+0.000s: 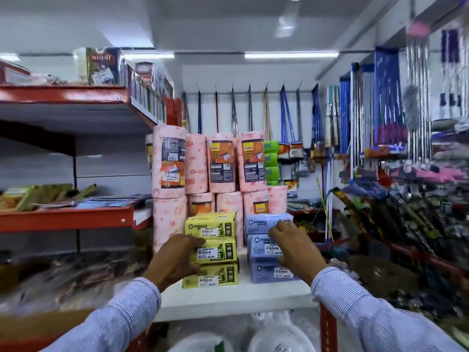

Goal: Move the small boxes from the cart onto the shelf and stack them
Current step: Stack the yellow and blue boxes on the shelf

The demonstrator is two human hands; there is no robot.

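Two stacks of small boxes stand on the white shelf (228,298). The yellow stack (215,226) is three boxes high, and so is the blue stack (261,222) to its right. My left hand (175,260) rests against the left side of the middle yellow box (220,252), fingers spread. My right hand (297,250) lies over the right front of the blue stack, with fingertips on the top blue box and the palm covering part of the middle blue box (264,246). Neither hand lifts a box. No cart is in view.
Pink paper-towel rolls (223,163) stand stacked right behind the boxes. A red shelf (66,219) with flat packets runs along the left. Mops and brooms (380,110) hang at the back and right. A red upright (328,329) supports the white shelf.
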